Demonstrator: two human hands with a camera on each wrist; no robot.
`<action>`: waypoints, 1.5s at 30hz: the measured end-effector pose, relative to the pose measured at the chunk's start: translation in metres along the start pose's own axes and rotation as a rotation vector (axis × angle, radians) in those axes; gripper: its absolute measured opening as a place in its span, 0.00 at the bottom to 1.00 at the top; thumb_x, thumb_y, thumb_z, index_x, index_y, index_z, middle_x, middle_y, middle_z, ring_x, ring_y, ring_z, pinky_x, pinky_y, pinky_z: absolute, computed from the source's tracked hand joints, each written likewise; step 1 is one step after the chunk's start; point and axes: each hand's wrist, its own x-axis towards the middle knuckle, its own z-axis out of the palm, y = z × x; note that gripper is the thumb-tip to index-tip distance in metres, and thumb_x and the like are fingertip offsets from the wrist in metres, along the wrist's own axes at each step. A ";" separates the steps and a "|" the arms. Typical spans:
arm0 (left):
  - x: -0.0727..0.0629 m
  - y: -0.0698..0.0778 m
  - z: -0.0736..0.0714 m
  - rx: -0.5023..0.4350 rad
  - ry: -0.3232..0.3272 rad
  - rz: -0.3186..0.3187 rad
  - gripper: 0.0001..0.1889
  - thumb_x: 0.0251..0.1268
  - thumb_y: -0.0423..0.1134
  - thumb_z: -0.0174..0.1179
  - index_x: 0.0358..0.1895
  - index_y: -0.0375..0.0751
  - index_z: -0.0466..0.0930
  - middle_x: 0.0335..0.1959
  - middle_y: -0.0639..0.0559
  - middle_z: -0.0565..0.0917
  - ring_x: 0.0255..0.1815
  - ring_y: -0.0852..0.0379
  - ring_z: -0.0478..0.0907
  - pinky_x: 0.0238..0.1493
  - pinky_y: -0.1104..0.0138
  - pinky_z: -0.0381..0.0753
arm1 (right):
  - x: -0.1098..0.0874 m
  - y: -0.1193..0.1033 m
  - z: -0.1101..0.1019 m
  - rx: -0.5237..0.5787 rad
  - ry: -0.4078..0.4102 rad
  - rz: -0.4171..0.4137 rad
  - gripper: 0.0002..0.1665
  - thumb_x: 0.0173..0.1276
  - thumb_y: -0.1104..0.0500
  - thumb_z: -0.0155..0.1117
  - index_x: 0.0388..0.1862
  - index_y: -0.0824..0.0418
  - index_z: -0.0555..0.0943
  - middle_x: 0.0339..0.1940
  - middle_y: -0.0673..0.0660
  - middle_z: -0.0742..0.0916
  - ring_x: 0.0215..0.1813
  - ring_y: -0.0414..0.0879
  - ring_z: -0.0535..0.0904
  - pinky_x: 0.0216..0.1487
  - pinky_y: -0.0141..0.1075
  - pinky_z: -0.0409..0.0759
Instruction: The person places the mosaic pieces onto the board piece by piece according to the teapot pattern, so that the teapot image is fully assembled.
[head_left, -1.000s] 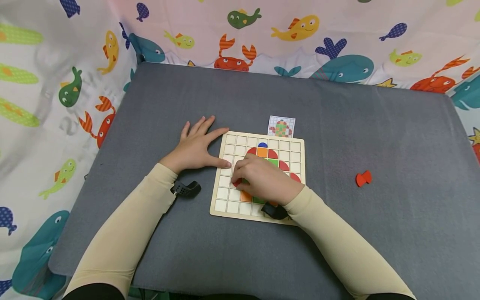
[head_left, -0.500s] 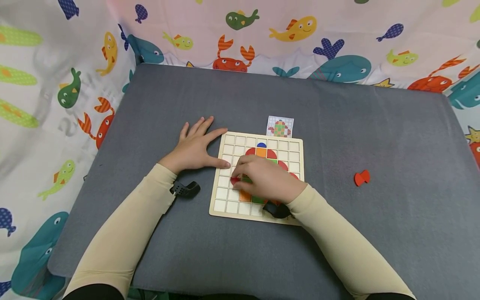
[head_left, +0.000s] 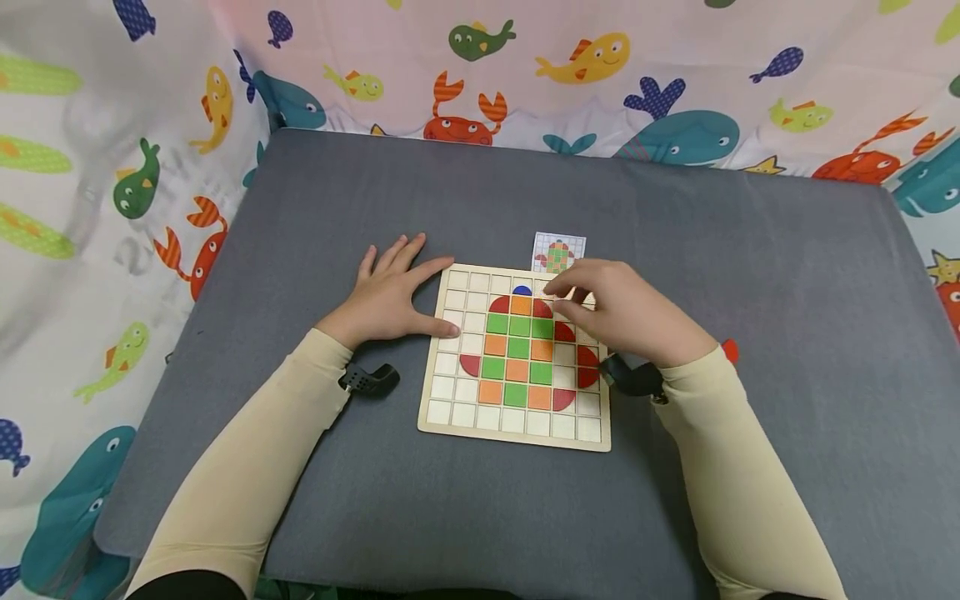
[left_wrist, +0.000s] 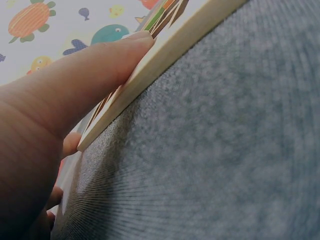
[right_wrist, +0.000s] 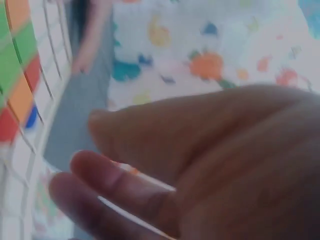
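A wooden grid board (head_left: 452,419) lies on the table, filled in the middle with green and orange squares, red rounded pieces and one blue half-round piece (head_left: 522,291). My left hand (head_left: 384,298) is spread at the board's left side, its thumb resting on the edge and its index fingertip at the upper left corner. A single red quarter-round piece (head_left: 470,365) sits in a cell left of the green squares. Over the board's upper right part is my right hand (head_left: 626,315), fingers loosely bent with nothing between them; the right wrist view shows a gap between thumb and fingertips.
A small printed pattern card (head_left: 558,252) lies at the board's top edge, partly covered by it. Loose red pieces (head_left: 731,350) lie to the right, mostly hidden by my right sleeve. Grey cloth (head_left: 360,500) covers the table, and a fish-print curtain (head_left: 420,50) hangs behind.
My right hand has let go of the red piece at the board's left and moved up and right, uncovering the pattern. My left hand stays put.
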 end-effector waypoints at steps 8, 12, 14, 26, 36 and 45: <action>-0.002 -0.005 -0.001 0.016 0.006 -0.013 0.60 0.45 0.80 0.71 0.84 0.68 0.58 0.89 0.49 0.40 0.88 0.46 0.29 0.80 0.38 0.21 | -0.026 0.036 -0.042 0.028 0.048 0.231 0.21 0.77 0.53 0.67 0.64 0.59 0.85 0.59 0.62 0.87 0.54 0.55 0.84 0.49 0.51 0.84; -0.001 -0.006 0.001 0.023 0.000 -0.010 0.60 0.45 0.80 0.71 0.84 0.68 0.57 0.89 0.49 0.39 0.88 0.45 0.29 0.80 0.38 0.22 | -0.043 0.057 -0.057 0.021 0.077 0.303 0.24 0.78 0.48 0.66 0.66 0.58 0.83 0.59 0.62 0.88 0.55 0.56 0.84 0.47 0.42 0.83; 0.002 -0.004 0.002 0.020 -0.001 -0.001 0.60 0.45 0.80 0.70 0.84 0.68 0.57 0.89 0.49 0.39 0.88 0.46 0.29 0.80 0.38 0.22 | -0.052 0.067 -0.063 0.004 0.085 0.334 0.25 0.78 0.46 0.65 0.66 0.58 0.83 0.57 0.62 0.88 0.55 0.57 0.83 0.44 0.39 0.82; 0.007 -0.002 0.005 0.014 0.005 0.016 0.60 0.44 0.81 0.71 0.84 0.69 0.58 0.89 0.50 0.40 0.88 0.47 0.29 0.81 0.39 0.22 | -0.094 0.112 -0.059 -0.015 -0.017 0.428 0.31 0.76 0.45 0.68 0.69 0.63 0.80 0.58 0.69 0.87 0.57 0.62 0.84 0.44 0.41 0.82; 0.004 -0.003 0.007 0.013 0.007 0.011 0.60 0.44 0.81 0.70 0.84 0.69 0.58 0.89 0.50 0.40 0.88 0.47 0.29 0.81 0.39 0.23 | -0.126 0.143 -0.049 -0.069 -0.061 0.461 0.30 0.69 0.51 0.76 0.63 0.67 0.82 0.50 0.67 0.89 0.53 0.61 0.84 0.43 0.39 0.80; 0.000 -0.003 0.004 0.009 0.014 0.006 0.60 0.45 0.80 0.72 0.84 0.68 0.58 0.89 0.49 0.41 0.88 0.46 0.30 0.81 0.38 0.23 | -0.134 0.153 -0.037 -0.068 -0.029 0.432 0.26 0.65 0.54 0.81 0.55 0.69 0.85 0.39 0.56 0.89 0.36 0.35 0.81 0.36 0.29 0.76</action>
